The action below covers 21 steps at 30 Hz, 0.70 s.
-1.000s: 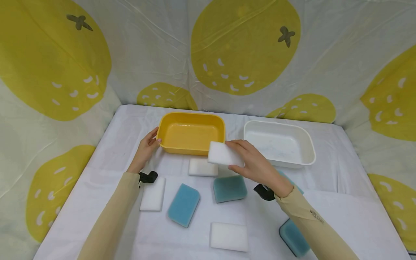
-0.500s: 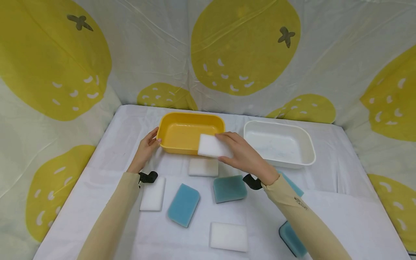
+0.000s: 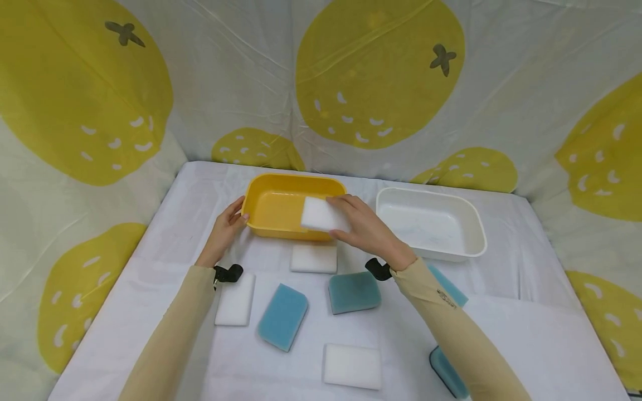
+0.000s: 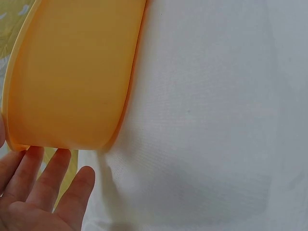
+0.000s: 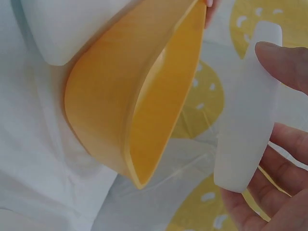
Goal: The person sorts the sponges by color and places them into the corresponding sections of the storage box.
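My left hand [image 3: 227, 231] holds the left end of a yellow plastic basin [image 3: 273, 231]. In the left wrist view its fingers [image 4: 60, 166] lie against the basin's outer wall, and the thumb is mostly cut off. A white sponge block [image 3: 321, 214] is pinched between the thumb and fingers of my right hand [image 3: 363, 225], above the basin's near right part. The right wrist view shows this white sponge [image 5: 248, 110] edge-on, raised beside the basin's rim [image 5: 132, 168]. No sponge shows in the visible part of the basin.
A white basin [image 3: 431, 223] stands to the right. White sponges lie near the yellow basin [image 3: 314, 259], at left [image 3: 236, 301] and in front [image 3: 353, 366]. Blue sponges [image 3: 283, 317] [image 3: 355, 292] lie between; others [image 3: 448, 284] [image 3: 446, 373] are partly under the right arm.
My right hand has carried the white sponge left and away from me, from beside the yellow basin's near right corner to above the basin. My left hand has stayed in place.
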Available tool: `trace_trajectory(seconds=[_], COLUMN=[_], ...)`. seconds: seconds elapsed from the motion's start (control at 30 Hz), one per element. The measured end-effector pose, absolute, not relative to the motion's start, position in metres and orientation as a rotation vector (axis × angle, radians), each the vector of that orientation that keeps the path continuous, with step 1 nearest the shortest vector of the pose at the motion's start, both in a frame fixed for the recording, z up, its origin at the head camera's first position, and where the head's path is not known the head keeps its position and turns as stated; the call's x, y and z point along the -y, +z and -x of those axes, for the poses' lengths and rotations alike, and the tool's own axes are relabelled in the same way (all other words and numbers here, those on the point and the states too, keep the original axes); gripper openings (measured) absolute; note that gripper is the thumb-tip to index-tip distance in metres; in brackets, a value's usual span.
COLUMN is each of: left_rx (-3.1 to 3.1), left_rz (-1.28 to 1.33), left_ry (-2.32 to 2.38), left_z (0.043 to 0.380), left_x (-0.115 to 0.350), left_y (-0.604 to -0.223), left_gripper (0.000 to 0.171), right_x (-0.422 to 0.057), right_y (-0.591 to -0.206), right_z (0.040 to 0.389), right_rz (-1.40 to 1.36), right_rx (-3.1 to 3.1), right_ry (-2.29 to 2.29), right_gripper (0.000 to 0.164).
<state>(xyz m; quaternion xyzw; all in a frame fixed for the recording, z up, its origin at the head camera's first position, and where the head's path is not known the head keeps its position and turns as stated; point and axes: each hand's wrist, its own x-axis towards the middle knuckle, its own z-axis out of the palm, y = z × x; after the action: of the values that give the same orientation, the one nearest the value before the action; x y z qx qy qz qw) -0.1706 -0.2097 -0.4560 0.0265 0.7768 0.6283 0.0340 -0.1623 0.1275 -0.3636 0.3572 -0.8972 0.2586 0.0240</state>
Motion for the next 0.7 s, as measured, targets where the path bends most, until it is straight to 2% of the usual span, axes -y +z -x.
trace_trajectory(seconds=[0.2, 0.43, 0.7], left_rx=[-2.362, -2.34, -2.347], left_rz=[-0.035, -0.032, -0.041], left_ry=[1.913, 1.904, 1.919], left_z=[0.172, 0.163, 0.172], left_x=[0.21, 0.204, 0.21], left_y=[-0.453, -0.431, -0.453], left_gripper=[0.059, 0.059, 0.059], right_x=[-0.123, -0.118, -0.112], right_y=[-0.368, -0.372, -0.383], right_z=[0.169, 0.178, 0.192], right_rz=[-1.069, -1.046, -1.04], right_rx=[2.81, 2.853, 2.902], right_ry=[0.802, 0.778, 0.782], right_gripper=[0.063, 0.064, 0.065])
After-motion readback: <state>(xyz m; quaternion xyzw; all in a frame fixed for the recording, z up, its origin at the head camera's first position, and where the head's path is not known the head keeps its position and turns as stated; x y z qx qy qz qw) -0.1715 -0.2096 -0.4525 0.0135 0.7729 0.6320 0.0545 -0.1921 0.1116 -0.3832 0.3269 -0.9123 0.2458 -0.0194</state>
